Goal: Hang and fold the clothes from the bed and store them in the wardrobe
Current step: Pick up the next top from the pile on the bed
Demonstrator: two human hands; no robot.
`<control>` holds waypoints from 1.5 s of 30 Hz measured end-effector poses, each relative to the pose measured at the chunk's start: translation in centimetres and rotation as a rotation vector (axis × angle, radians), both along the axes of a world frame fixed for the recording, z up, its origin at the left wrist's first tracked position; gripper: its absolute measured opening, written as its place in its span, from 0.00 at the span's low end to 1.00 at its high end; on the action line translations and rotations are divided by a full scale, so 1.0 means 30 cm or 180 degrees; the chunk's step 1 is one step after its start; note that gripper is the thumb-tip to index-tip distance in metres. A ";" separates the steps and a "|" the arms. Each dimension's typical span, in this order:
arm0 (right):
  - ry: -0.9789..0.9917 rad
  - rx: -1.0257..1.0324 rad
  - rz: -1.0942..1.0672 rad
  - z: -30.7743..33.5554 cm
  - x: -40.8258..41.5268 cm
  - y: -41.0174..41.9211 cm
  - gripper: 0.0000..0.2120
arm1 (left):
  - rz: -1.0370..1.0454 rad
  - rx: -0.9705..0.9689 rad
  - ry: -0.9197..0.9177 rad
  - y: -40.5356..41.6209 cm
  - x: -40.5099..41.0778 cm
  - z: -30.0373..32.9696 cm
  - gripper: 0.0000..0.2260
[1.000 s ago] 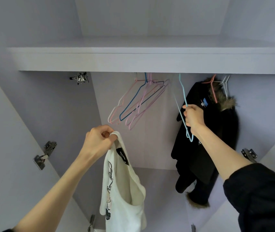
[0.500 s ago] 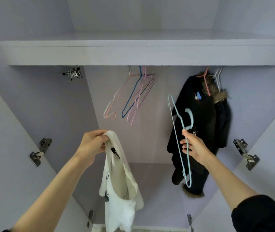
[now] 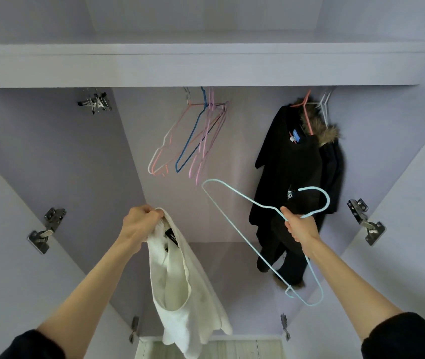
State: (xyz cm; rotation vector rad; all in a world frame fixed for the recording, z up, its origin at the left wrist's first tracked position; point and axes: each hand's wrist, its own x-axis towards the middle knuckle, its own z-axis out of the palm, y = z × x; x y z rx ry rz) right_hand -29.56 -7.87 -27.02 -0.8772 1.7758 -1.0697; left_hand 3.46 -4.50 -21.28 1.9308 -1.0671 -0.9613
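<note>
One white top (image 3: 180, 286) hangs in front of the open wardrobe (image 3: 206, 66), bunched at its neck in the left hand (image 3: 141, 224), whose fingers are curled tightly around the fabric. To its right, the right hand (image 3: 300, 226) grips a light blue wire hanger (image 3: 232, 213) at its neck, the hook pointing right and the frame tilted. Behind them, empty coloured hangers (image 3: 193, 141) hang below the shelf, well apart from a black coat with a fur-trimmed hood (image 3: 291, 172) on the right.
</note>
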 end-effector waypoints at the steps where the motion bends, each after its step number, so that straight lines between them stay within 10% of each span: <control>1: 0.0029 0.0007 0.0110 0.000 0.000 0.010 0.20 | 0.0050 0.0017 -0.0033 -0.003 0.011 -0.010 0.07; 26: 0.1703 -0.0489 0.1579 0.177 0.363 0.141 0.26 | -0.0570 -0.0578 -0.1592 0.040 -0.070 0.026 0.04; 32: 0.1153 -0.1094 0.1230 0.209 0.493 0.173 0.32 | -0.1053 -0.1189 -0.1553 0.080 -0.158 0.117 0.05; 38: 0.0551 -0.1431 0.0720 0.265 0.461 0.158 0.32 | -0.1799 -0.1944 -0.2686 0.101 -0.140 0.133 0.11; 45: 0.0577 -0.1817 0.1267 0.302 0.429 0.184 0.11 | -0.1723 -0.1990 -0.2500 0.077 -0.109 0.145 0.09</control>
